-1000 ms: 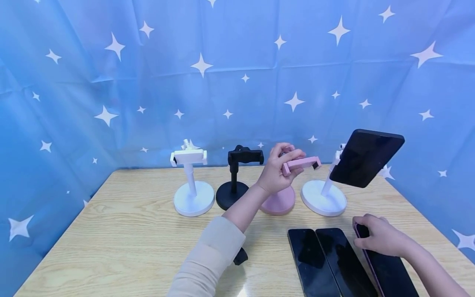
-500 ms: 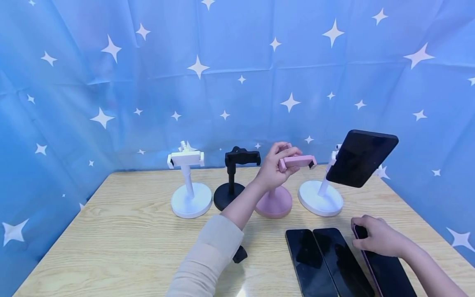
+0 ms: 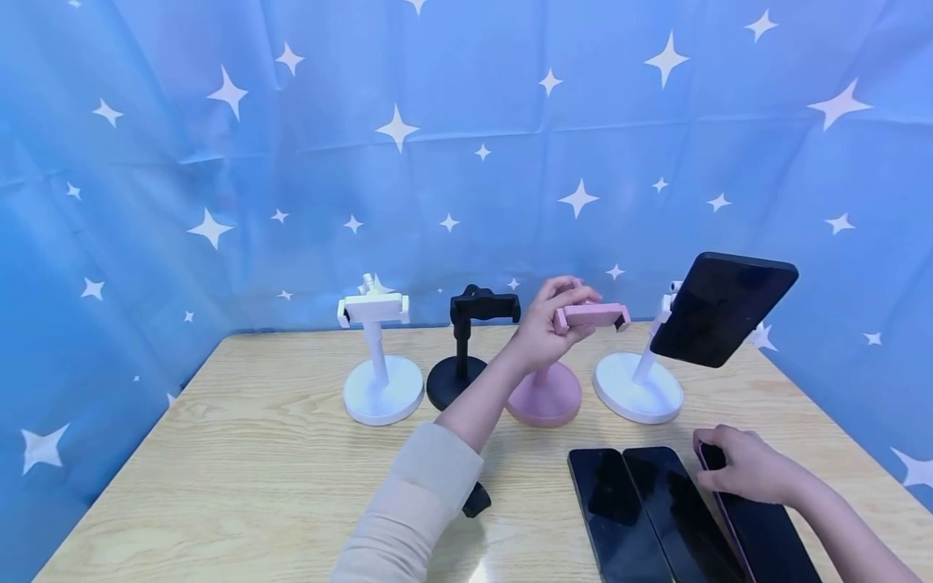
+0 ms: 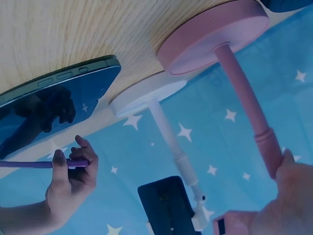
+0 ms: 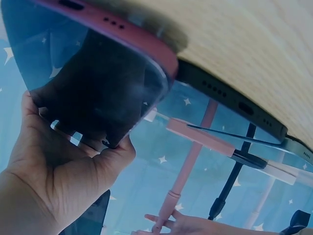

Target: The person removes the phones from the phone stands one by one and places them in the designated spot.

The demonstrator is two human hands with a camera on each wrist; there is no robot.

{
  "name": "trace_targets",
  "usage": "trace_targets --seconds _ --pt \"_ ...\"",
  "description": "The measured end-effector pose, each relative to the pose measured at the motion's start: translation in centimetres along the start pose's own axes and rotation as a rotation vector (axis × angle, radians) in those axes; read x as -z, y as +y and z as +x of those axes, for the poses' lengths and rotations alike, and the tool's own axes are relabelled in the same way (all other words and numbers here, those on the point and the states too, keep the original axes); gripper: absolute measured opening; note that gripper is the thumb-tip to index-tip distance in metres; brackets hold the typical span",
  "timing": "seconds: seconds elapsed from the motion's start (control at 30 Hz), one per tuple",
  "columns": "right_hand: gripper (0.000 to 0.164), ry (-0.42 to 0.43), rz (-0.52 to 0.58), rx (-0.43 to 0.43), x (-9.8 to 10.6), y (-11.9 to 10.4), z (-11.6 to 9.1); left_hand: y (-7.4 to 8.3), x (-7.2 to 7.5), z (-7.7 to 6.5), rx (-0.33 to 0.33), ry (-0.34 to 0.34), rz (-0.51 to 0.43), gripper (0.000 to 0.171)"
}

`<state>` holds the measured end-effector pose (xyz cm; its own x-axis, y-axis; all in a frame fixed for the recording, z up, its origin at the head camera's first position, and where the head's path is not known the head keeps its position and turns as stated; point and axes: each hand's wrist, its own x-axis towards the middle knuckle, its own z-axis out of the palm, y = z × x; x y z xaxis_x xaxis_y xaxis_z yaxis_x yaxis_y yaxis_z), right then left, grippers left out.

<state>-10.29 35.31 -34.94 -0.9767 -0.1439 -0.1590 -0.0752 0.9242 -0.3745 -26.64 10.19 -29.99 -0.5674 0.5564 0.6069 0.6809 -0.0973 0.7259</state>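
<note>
So the left arm comes in from the near edge in a pale sleeve [image 3: 415, 502], slanting up and right across the surface [image 3: 277, 453], bare from mid-forearm on. The left grip [image 3: 547, 328] is closed around the pink clamp [image 3: 592, 314] up top, fingers over it and thumb underneath, with the rest of the pink stand [image 3: 545, 397] directly below that hand.

Other arm is bare and angles in from the near right corner, wrist low. The right grip [image 3: 747, 465] has the far end of the purple-edged phone [image 3: 768, 530], thumb on one long edge and fingers on the other, so the spread is about the phone's width. The rest of the phone runs back toward the person, under the forearm. Can't really tell if that end is lifted.

Two dark phones [image 3: 681, 514] lie side by side just left of the right grip. Left of the left grip there's a black stand [image 3: 462, 340], then a white one [image 3: 382, 389] further out. To its right, another white stand [image 3: 637, 389] holds a tilted black phone [image 3: 724, 309].
</note>
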Motion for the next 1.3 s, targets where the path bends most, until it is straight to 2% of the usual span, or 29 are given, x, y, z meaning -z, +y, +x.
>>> trace_targets --seconds 0.33,0.6,0.7,0.97,1.17,1.3 --pt "0.021 0.006 -0.019 -0.004 -0.1 0.5 0.4 0.5 0.1 -0.1 0.071 -0.051 -0.074 0.037" --pt "0.019 -0.021 0.018 -0.049 -0.3 0.8 1.0 3.2 0.6 -0.7 0.109 -0.054 -0.09 0.035" --pt "0.019 -0.031 0.035 -0.042 -0.4 1.0 1.2 2.8 0.6 -0.7 0.116 -0.048 -0.105 0.036" --pt "0.023 -0.032 0.077 -0.022 -0.5 1.6 1.9 0.0 0.3 -0.2 0.1 -0.03 -0.134 0.04" --pt "0.021 -0.036 0.098 -0.02 -0.6 1.8 2.2 0.0 0.4 -0.3 0.086 -0.033 -0.125 0.039" --pt "0.02 -0.045 0.104 -0.031 -0.5 1.8 2.2 1.0 0.6 -0.5 0.101 -0.04 -0.128 0.038"
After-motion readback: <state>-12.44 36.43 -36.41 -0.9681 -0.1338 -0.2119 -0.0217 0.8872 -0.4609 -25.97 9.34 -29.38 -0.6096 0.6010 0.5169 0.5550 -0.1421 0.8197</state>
